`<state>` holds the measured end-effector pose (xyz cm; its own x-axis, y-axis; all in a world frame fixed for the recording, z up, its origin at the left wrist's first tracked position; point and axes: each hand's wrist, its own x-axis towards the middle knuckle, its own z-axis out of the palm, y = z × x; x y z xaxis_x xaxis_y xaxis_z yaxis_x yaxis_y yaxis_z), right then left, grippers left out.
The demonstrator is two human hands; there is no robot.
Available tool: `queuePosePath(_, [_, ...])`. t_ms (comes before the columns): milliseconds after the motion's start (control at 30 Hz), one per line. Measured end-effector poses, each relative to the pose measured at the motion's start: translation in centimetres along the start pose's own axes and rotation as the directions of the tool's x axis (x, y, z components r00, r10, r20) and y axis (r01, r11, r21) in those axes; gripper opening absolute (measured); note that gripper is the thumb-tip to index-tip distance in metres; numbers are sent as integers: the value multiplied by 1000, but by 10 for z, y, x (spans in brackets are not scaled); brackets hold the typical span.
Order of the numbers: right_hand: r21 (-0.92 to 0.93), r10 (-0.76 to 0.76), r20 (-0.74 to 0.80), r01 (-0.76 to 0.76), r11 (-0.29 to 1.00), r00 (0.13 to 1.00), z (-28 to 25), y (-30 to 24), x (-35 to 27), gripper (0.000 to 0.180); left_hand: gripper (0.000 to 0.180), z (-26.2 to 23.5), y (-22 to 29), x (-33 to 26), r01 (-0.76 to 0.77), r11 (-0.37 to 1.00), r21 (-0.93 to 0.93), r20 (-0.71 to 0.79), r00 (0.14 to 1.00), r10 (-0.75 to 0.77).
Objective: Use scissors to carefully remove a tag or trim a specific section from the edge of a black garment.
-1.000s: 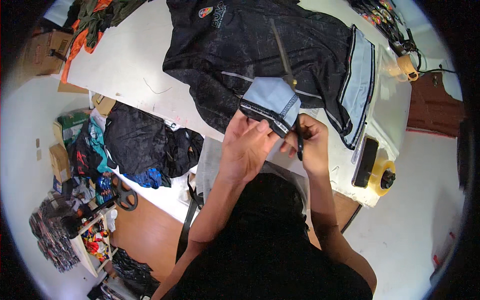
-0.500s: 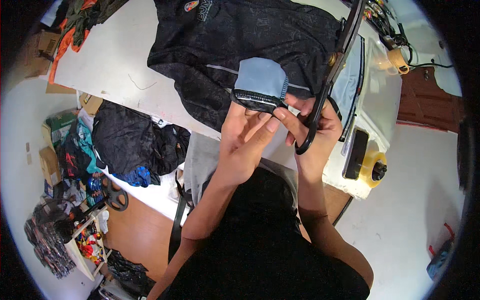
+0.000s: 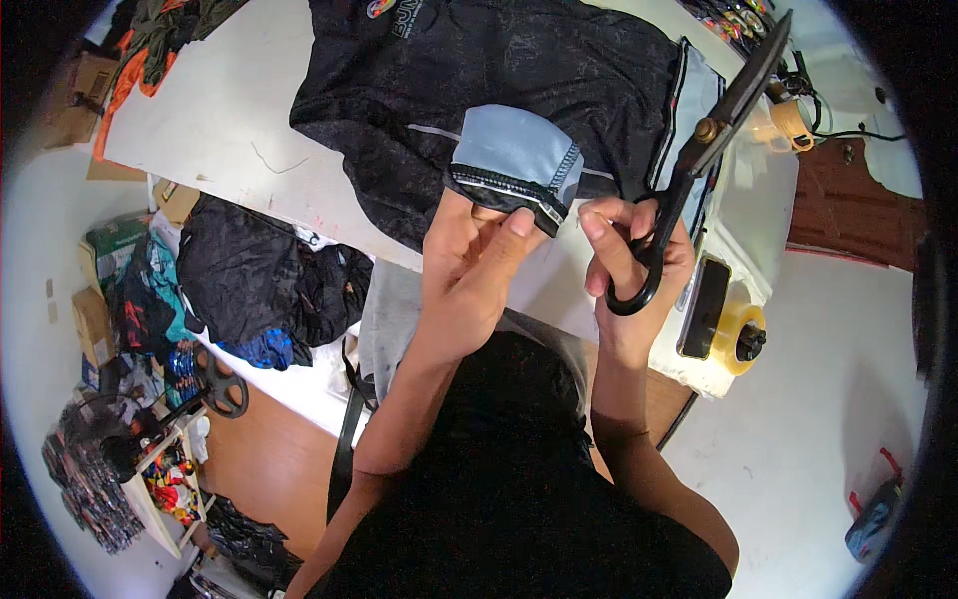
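A black garment (image 3: 499, 60) lies spread over the white table. Its hemmed end, a sleeve cuff by its look, is turned back to show a pale grey-blue inside (image 3: 514, 145) and a stitched dark edge. My left hand (image 3: 474, 265) has that cuff, the thumb pressing its lower edge and the other fingers behind or inside it. Just to the right, apart from the cloth, is my right hand (image 3: 639, 270). Large black scissors (image 3: 699, 150) hang on it by a handle loop, blades pointing to the upper right. Its thumb and forefinger are nearly together; anything between them is too small to see.
A phone (image 3: 705, 307) and a yellow tape roll (image 3: 733, 339) lie at the table's right edge. Beyond them stands a cup (image 3: 788, 127). Left and below, dark clothes (image 3: 239, 270) are heaped beside a black fan-like wheel (image 3: 222, 384). A loose thread (image 3: 277, 163) lies on the table.
My right hand has drawn away from the cuff to the right, and the scissors have swung rightward with it. The cuff has tilted slightly, still in my left hand.
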<state>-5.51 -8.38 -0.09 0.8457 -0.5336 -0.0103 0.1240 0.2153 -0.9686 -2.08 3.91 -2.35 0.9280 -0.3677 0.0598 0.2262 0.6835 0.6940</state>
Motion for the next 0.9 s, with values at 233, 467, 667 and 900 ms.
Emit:
queuePosePath(233, [-166, -86, 96, 101, 981, 992, 1, 5, 3, 28, 31, 10, -4, -1, 76, 994, 73, -29, 997, -74])
queuePosePath(467, [-195, -37, 67, 49, 980, 997, 1, 5, 8, 23, 28, 1, -3, 0, 135, 974, 183, 54, 988, -147])
queuePosePath(667, [-126, -70, 84, 81, 989, 994, 0, 9, 11, 24, 25, -1, -1, 8, 177, 973, 150, -37, 984, -173])
queuePosePath(900, [-98, 23, 60, -17, 995, 998, 4, -1, 1, 27, 21, -4, 2, 3, 170, 977, 125, -135, 979, -153])
